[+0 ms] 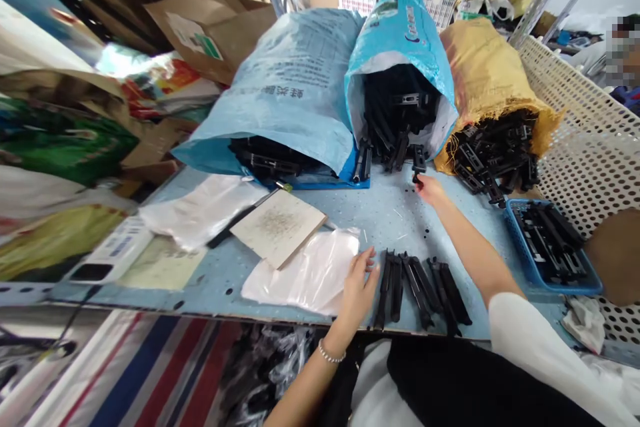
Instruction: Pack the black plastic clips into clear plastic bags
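Note:
My right hand [429, 189] reaches to the mouth of the bright blue sack [395, 27], its fingers pinching the end of a black plastic part [419, 159]. Many similar long, narrow black parts spill from that sack. My left hand [357, 290] is held near the table's front edge, fingers apart and holding nothing. It lies between a stack of clear plastic bags [300, 287] and several black plastic parts [414, 287] laid in small groups. A square, speckled board [277, 227] rests partly on the clear bags.
A paler blue sack [295, 73] and a yellow sack [485, 70] of black parts flank the bright one. At right, a blue basket [515, 240] holds more parts beside a perforated panel [575, 127]. More clear bags [210, 203] lie left. Cardboard boxes [220, 27] stand back left.

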A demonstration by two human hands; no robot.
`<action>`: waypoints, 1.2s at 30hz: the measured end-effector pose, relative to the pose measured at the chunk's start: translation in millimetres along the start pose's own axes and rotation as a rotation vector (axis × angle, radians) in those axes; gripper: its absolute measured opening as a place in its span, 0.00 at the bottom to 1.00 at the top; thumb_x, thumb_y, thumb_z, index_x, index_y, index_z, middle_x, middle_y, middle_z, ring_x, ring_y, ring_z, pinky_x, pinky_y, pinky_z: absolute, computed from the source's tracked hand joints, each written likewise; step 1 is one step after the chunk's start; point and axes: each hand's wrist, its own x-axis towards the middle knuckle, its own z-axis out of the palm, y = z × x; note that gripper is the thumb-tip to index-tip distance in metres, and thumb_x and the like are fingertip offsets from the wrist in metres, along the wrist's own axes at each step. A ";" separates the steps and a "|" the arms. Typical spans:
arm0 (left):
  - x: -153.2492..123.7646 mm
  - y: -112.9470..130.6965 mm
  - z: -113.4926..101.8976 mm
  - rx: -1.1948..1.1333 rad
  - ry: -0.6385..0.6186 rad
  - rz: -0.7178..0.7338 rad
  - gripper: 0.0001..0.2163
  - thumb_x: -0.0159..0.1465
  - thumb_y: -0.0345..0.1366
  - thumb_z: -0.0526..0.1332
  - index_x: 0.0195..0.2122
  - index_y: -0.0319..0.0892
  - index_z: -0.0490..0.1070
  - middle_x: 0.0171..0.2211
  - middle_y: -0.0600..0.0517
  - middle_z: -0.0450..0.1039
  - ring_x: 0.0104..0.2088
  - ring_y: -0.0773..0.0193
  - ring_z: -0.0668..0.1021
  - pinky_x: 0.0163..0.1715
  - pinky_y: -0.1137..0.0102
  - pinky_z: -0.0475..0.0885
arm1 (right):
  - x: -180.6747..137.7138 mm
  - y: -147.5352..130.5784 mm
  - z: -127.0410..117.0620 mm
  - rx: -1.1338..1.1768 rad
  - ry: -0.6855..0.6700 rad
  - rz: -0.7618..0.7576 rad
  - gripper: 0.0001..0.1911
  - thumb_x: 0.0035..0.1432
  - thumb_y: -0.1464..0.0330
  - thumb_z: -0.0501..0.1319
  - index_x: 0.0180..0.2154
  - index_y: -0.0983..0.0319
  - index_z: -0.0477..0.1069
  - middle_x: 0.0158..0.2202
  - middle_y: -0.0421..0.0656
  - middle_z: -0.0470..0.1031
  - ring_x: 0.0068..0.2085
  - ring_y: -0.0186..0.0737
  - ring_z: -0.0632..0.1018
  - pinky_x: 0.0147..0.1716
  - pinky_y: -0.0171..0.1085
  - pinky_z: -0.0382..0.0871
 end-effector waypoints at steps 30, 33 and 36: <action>8.4 92.6 -22.4 -0.435 -0.043 -0.304 0.25 0.63 0.54 0.62 0.54 0.45 0.60 0.22 0.58 0.69 0.19 0.64 0.75 0.19 0.71 0.70 | -228.2 40.0 18.7 -0.919 -0.476 -1.139 0.20 0.71 0.56 0.50 0.37 0.63 0.71 0.33 0.49 0.76 0.33 0.44 0.74 0.32 0.40 0.62; 11.3 81.8 -24.5 -0.399 -0.045 -0.309 0.20 0.65 0.50 0.59 0.52 0.45 0.63 0.23 0.57 0.71 0.23 0.62 0.77 0.24 0.68 0.73 | -246.0 54.8 29.8 -0.905 -0.522 -1.124 0.19 0.71 0.60 0.49 0.36 0.63 0.72 0.33 0.51 0.76 0.34 0.44 0.75 0.33 0.41 0.63; 13.3 57.4 -31.1 -0.152 0.034 -0.256 0.14 0.66 0.47 0.57 0.45 0.42 0.69 0.31 0.50 0.75 0.33 0.56 0.79 0.36 0.62 0.76 | -221.8 58.2 31.8 -0.880 -0.618 -1.012 0.20 0.71 0.57 0.50 0.36 0.61 0.73 0.33 0.47 0.76 0.34 0.43 0.75 0.34 0.39 0.64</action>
